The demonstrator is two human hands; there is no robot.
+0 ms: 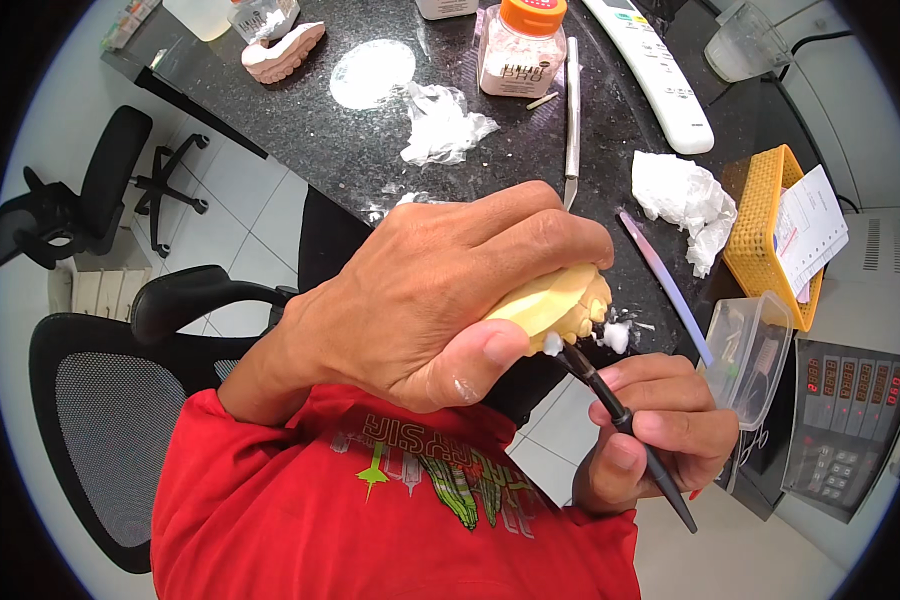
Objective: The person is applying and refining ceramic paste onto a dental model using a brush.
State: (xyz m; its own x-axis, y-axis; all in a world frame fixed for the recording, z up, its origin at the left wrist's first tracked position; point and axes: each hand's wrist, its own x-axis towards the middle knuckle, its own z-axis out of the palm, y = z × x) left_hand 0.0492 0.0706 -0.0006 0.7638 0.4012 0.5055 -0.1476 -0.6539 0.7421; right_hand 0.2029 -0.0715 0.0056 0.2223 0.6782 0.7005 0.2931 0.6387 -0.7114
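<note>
My left hand (440, 290) is wrapped over a yellow dental cast (545, 302), its thumb along the near side. The cast's row of teeth faces right, and one whitish tooth (553, 344) stands out at its lower edge. In my right hand (675, 415) is a slim black brush (658, 468), pinched between thumb and fingers and slanting up to the left. Its dark tip reaches the cast beside the whitish tooth; whether it touches cannot be made out. White residue marks my left thumb.
On the black speckled worktop lie crumpled tissues (448, 125), a metal knife (572, 120), a purple stick tool (667, 285), an orange-lidded jar (520, 50), a white remote (655, 75) and a pinkish dental cast (283, 55). A yellow basket (738, 240), clear box (760, 350) and control panel (842, 425) are at right.
</note>
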